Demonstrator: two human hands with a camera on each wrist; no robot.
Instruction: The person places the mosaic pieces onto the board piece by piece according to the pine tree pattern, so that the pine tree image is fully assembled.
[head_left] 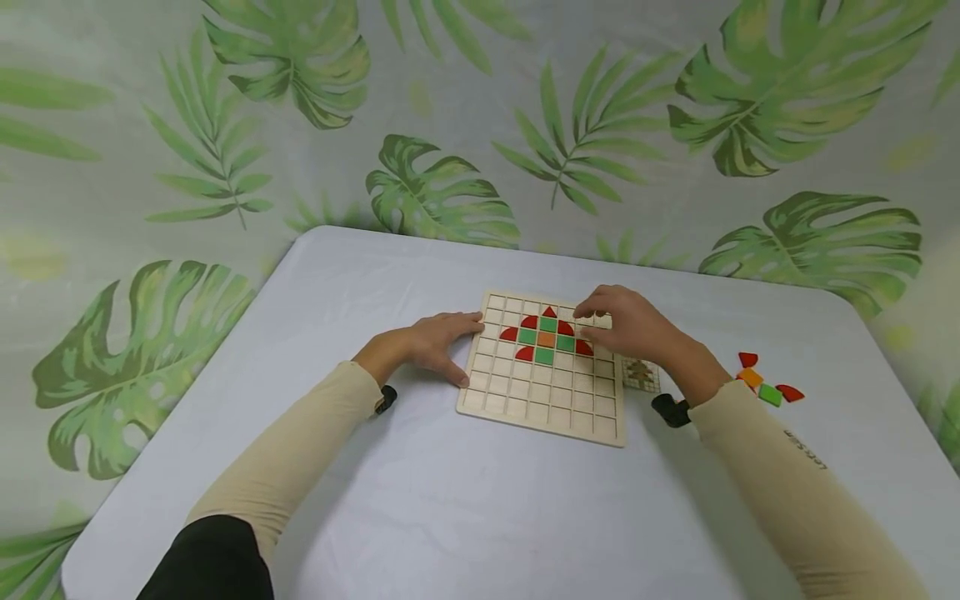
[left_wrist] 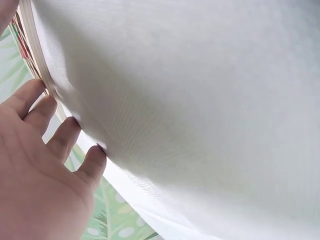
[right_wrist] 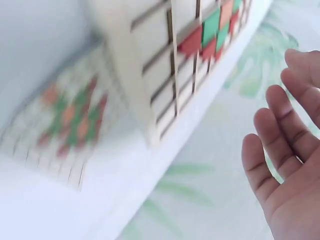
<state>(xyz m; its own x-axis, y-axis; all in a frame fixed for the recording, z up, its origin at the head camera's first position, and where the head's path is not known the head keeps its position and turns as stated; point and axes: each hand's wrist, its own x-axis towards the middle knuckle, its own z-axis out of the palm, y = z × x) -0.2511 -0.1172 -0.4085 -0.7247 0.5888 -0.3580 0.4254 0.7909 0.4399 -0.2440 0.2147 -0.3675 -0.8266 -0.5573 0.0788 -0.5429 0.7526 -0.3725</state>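
A wooden grid board (head_left: pixel 536 404) lies on the table, its upper half bearing red curved pieces, a red triangle (head_left: pixel 550 312), green squares (head_left: pixel 544 356) and an orange square (head_left: pixel 547 339). Along the board's left edge rests my left hand (head_left: pixel 431 342), fingertips and thumb touching the rim, fingers spread. My right hand (head_left: pixel 633 323) hovers over the upper right of the board, close to the red pieces. Its fingers (right_wrist: pixel 280 117) are loosely bent in the right wrist view, and nothing shows in them; the thumb is out of that view.
A small pattern card (head_left: pixel 641 377) lies against the board's right side, partly under the right hand in the head view. Farther right are loose pieces: red (head_left: pixel 747 359), orange (head_left: pixel 751 378), green (head_left: pixel 770 395) and another red one (head_left: pixel 790 392). A leaf-patterned curtain (head_left: pixel 442 192) hangs behind the table.
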